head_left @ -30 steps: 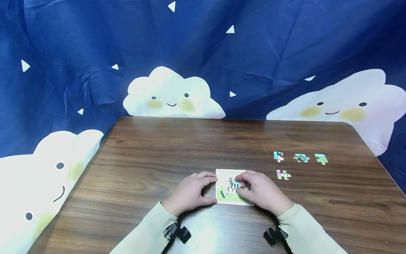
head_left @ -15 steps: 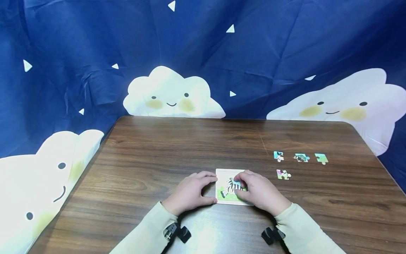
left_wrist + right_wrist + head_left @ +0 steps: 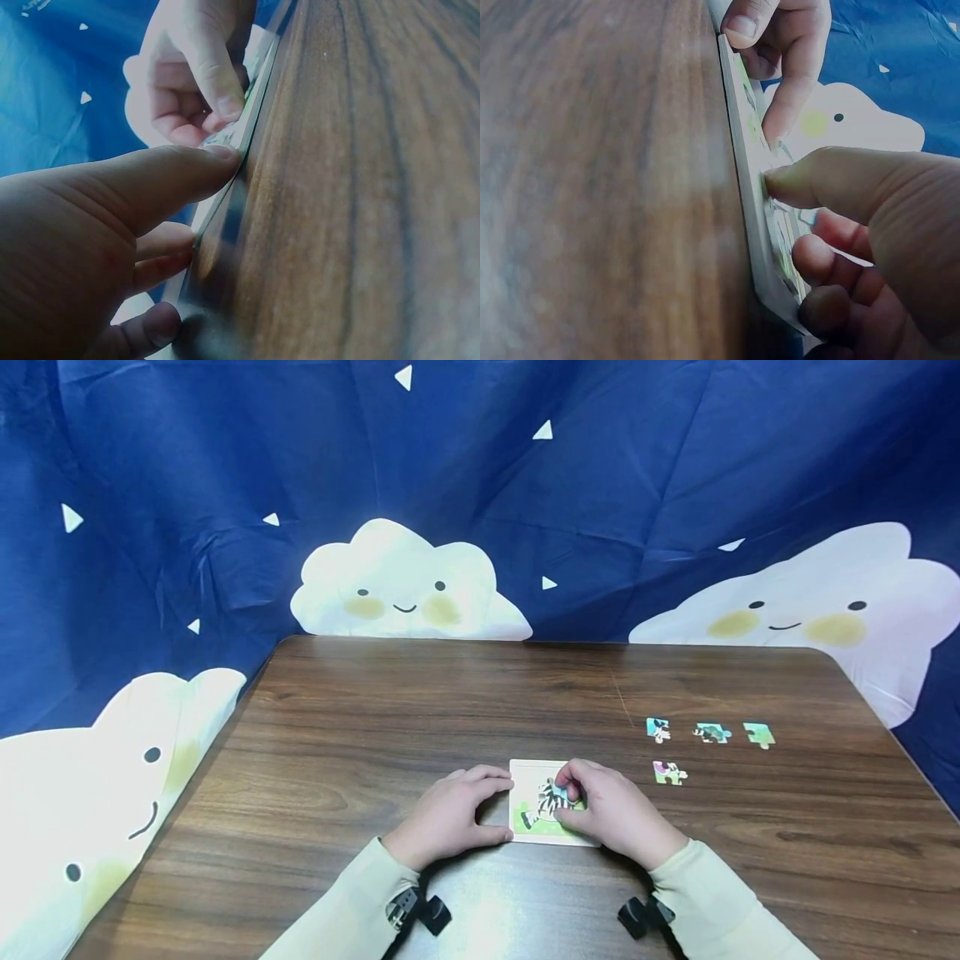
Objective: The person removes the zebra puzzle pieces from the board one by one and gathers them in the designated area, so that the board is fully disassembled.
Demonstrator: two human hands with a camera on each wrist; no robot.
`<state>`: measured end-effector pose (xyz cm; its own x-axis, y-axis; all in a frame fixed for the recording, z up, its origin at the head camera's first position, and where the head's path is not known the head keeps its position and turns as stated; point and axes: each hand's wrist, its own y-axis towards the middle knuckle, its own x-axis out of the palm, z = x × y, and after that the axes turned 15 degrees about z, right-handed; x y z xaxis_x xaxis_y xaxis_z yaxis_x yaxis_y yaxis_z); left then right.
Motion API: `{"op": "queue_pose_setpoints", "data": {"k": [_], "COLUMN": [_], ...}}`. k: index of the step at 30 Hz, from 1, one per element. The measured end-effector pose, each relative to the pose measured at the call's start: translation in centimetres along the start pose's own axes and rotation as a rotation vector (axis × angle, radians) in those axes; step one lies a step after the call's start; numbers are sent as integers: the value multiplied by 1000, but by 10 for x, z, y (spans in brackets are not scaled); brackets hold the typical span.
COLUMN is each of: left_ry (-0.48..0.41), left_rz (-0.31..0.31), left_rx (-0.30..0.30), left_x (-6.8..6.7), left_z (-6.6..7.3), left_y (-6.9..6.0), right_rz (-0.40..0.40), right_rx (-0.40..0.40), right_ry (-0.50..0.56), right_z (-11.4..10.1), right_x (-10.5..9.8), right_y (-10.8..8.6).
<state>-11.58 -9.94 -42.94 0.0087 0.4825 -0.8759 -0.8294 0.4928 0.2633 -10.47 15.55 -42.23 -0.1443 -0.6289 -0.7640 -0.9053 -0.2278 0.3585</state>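
Observation:
A small white-rimmed puzzle board (image 3: 522,766) with a zebra picture lies flat on the table. At its left edge rests my left hand (image 3: 455,814), thumb on the near corner and fingertips higher up; the thumb (image 3: 180,169) also shows in the left wrist view. Over the board's right part, my right hand (image 3: 618,810) pinches a small blue-and-striped puzzle piece (image 3: 560,791) at the zebra's back, low against the picture. The right thumb (image 3: 817,178) touches the board's surface in the right wrist view. My right hand covers the board's right side.
On the wooden table (image 3: 375,710), right of the board, lie a zebra-head piece (image 3: 657,730), a teal piece (image 3: 712,733), a green piece (image 3: 760,735) and, nearer, a pink-and-green piece (image 3: 668,772). A blue cloud-print cloth (image 3: 585,485) hangs behind the table.
My right hand has shifted slightly left, and its index finger is a little more bent over the board. My left hand and the loose pieces have stayed in place.

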Motion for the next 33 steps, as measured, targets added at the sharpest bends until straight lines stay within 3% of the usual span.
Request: {"op": "queue_pose_setpoints", "data": {"k": [15, 25, 33], "left_ry": [-9, -2, -5], "left_rz": [2, 7, 5], "left_rx": [3, 6, 1], "left_x": [1, 3, 4], "left_z": [-2, -2, -3], "left_y": [1, 0, 0], "right_rz": [87, 73, 83], "right_rx": [-10, 74, 60], "right_ry": [11, 65, 65], "right_z": [3, 4, 4], "right_x": [3, 2, 2], "right_y": [2, 3, 3]}}
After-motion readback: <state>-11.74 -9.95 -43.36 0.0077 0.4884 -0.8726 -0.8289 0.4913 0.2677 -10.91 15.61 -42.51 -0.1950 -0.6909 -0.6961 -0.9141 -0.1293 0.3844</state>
